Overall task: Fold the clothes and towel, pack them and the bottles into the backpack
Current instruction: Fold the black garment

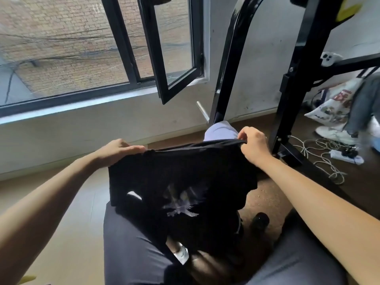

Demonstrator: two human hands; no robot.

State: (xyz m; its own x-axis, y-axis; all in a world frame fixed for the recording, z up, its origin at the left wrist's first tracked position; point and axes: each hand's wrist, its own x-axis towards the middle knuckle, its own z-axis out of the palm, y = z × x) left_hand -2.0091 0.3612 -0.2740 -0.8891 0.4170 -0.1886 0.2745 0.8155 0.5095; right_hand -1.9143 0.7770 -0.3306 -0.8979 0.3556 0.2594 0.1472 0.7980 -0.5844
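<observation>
Black shirt (181,177) held up by both hands.
Its top edge is pinched by left hand (117,150) and right hand (254,145) (arms outstretched); a dark bottle (260,222), possibly, lies below.

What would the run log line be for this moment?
step: folding | left hand: gripping black shirt top edge | right hand: pinching same edge | shirt: held up, hanging | bottle: on floor

black t-shirt (181,177), pale print on the front, held up by its top edge above the lap. left hand (117,151) closed on the left corner, right hand (254,145) pinching the right corner. pale lilac garment (221,131) seen just behind the edge. dark bottle (260,222) on the floor, lower right. black metal frame (292,79) beside an open window (174,58). white cables (320,153) and power strip (347,156) at right.
</observation>
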